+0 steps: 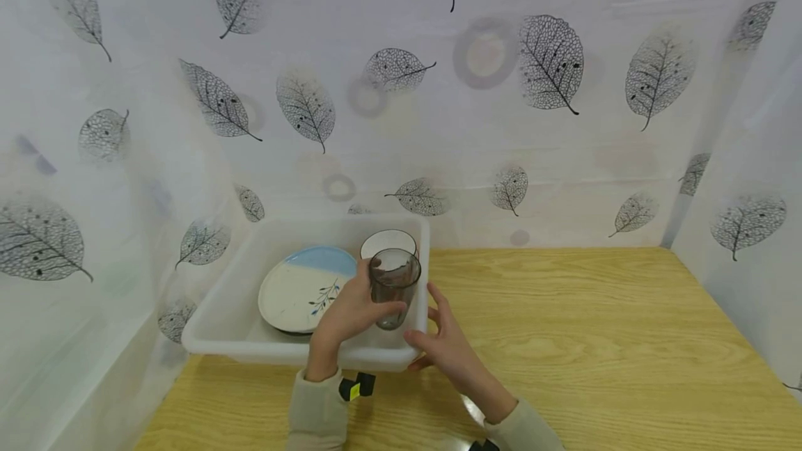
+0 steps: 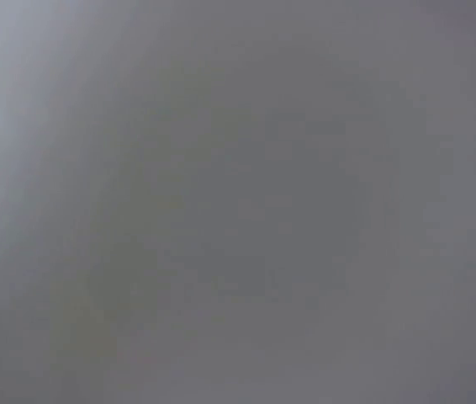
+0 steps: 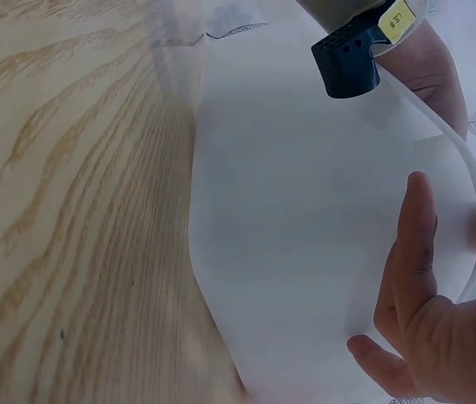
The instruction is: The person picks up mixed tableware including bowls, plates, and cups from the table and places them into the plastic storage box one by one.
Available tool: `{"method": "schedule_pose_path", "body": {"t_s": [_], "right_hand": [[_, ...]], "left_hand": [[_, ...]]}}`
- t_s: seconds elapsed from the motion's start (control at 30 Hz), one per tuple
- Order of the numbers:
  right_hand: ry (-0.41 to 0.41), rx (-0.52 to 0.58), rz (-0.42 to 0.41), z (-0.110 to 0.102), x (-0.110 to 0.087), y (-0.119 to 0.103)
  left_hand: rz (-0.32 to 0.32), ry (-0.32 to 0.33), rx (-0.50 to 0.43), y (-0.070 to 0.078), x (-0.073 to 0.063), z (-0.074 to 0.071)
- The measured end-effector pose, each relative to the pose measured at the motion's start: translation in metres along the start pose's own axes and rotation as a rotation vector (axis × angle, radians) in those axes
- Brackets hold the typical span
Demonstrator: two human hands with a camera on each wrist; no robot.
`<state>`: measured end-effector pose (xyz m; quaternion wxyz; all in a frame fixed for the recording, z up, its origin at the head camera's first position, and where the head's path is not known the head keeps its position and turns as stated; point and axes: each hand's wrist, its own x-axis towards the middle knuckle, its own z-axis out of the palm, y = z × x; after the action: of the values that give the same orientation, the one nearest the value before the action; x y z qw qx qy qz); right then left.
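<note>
A smoky grey drinking glass (image 1: 395, 291) stands near upright at the right end of a white plastic bin (image 1: 213, 326). My left hand (image 1: 354, 308) reaches over the bin's front rim and grips the glass, thumb on its near side. At the bin's front right corner, my right hand (image 1: 445, 346) holds the rim; the right wrist view shows that right hand (image 3: 448, 337) with fingers along the outer wall and a digit over the rim. Inside the bin lie a blue and cream plate (image 1: 301, 291) with a leaf sprig and a white dark-rimmed bowl (image 1: 388, 239).
The bin rests on a wood-grain table (image 1: 595, 339), at its left side. A translucent curtain (image 1: 451, 138) printed with dark leaves hangs behind and at both sides. The left wrist view is only a grey blur.
</note>
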<state>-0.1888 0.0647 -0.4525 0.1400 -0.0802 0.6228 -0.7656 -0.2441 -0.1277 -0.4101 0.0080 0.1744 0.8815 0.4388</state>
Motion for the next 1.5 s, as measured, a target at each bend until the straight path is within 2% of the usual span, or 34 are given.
{"method": "schedule_pose_path", "body": {"t_s": [0.3, 0.57, 0.8, 1.13, 1.5], "right_hand": [[-0.006, -0.005, -0.006, -0.0008, -0.0004, 0.001], [-0.015, -0.004, -0.011, -0.0012, -0.0006, 0.0012], [-0.007, 0.005, -0.016, -0.0011, -0.0001, 0.0025], [0.004, -0.002, -0.021, -0.0008, 0.0006, 0.0047], [0.002, 0.008, -0.021, -0.0012, 0.0012, 0.0053]], "left_hand": [[-0.077, 0.012, 0.033, -0.0041, 0.0016, 0.0027], [-0.082, 0.024, 0.035, -0.0041, 0.0015, 0.0039], [-0.052, 0.058, 0.057, -0.0047, 0.0034, 0.0047], [-0.122, 0.068, 0.12, -0.0049, 0.0036, 0.0077], [-0.164, 0.065, 0.108, -0.0016, 0.0039, 0.0099]]}}
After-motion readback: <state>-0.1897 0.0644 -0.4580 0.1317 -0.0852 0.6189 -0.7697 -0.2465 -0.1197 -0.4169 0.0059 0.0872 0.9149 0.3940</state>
